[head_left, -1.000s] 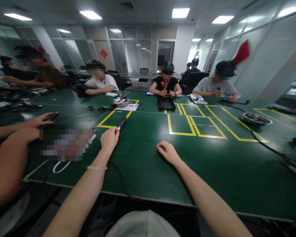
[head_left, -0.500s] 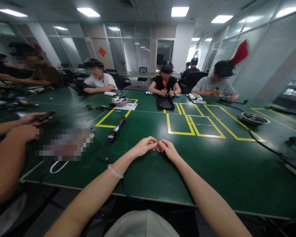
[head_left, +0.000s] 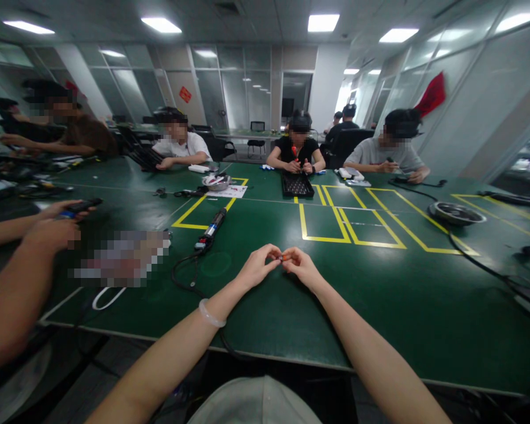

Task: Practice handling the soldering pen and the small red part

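My left hand [head_left: 260, 266] and my right hand [head_left: 303, 268] meet above the green table [head_left: 371, 306], fingertips pinched together. Between them is a small orange-red piece [head_left: 284, 258], too small for me to tell its kind. Both hands appear closed on it; the fingers cover most of it. A pale bracelet [head_left: 212, 314] circles my left wrist. Left of my left hand, a black cylindrical tool [head_left: 212, 228] with a cable lies on the table.
A co-worker's hand [head_left: 62, 232] at left holds a black device. Yellow tape [head_left: 327, 239] marks rectangles. Farther back are a metal bowl [head_left: 216, 182] and a black tray [head_left: 297, 185]; a round metal dish [head_left: 457, 214] stands at right. Several people sit across the table.
My fingertips have shifted slightly around the small piece, and more of its orange-red colour shows. The view has moved a little. At left, the co-worker's hands have moved slightly.
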The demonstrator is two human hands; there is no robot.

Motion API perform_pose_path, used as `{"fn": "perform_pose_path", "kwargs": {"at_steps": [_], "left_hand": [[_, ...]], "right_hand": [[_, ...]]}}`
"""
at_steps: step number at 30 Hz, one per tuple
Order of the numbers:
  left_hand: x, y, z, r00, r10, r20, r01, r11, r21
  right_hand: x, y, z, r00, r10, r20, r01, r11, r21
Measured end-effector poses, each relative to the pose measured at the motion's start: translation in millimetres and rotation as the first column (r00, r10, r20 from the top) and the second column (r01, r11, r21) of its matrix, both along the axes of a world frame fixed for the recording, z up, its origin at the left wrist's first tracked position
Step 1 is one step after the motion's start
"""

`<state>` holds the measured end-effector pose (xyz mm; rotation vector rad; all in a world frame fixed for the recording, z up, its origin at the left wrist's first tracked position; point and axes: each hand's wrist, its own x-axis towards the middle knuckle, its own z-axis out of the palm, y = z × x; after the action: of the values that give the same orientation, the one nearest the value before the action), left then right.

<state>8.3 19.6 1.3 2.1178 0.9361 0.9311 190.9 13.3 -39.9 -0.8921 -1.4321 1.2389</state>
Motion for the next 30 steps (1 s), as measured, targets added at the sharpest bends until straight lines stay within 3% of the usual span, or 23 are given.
{"fn": "perform_pose_path", "kwargs": {"at_steps": [4,10,17,19,20,22,24,26,28,30], "left_hand": [[0,-1,-0.9,1.0,0.007,0.012,-0.007,0.999,0.041],[-2,-1,-1.1,1.0,0.014,0.002,-0.014,1.0,-0.003],[-3,-1,-0.2,0.997,-0.009,-0.077,0.009,1.0,-0.002],[-11,5,4.5,0.986,0.053,-0.158,-0.041,0.996,0.079],[-19,9,7.7,0.969,0.138,-0.207,-0.111,0.984,0.141],[-43,22,13.9,0.871,0.401,-0.284,-0.321,0.902,0.288],[-76,37,18.0,0.684,0.652,-0.328,-0.525,0.751,0.4],[-110,50,18.8,0.463,0.791,-0.399,-0.648,0.61,0.457],[-138,59,17.1,0.336,0.766,-0.548,-0.703,0.591,0.395],[-155,64,14.6,0.321,0.653,-0.686,-0.733,0.63,0.257]], "right_hand": [[0,0,0.4,1.0,0.021,-0.008,-0.021,0.999,0.024],[0,-1,0.2,0.999,0.018,0.033,-0.02,0.999,0.051],[3,1,-3.1,0.986,-0.031,0.162,0.017,0.996,0.089],[4,3,-4.3,0.982,-0.067,0.177,0.048,0.993,0.11],[4,3,-5.0,0.981,-0.082,0.175,0.062,0.991,0.116],[5,5,-6.6,0.983,-0.096,0.156,0.079,0.991,0.112],[5,6,-8.3,0.984,-0.101,0.147,0.086,0.991,0.1],[5,7,-9.8,0.981,-0.106,0.162,0.091,0.991,0.096],[5,7,-10.9,0.976,-0.105,0.19,0.086,0.991,0.103],[5,7,-11.4,0.973,-0.101,0.209,0.078,0.991,0.112]]}}
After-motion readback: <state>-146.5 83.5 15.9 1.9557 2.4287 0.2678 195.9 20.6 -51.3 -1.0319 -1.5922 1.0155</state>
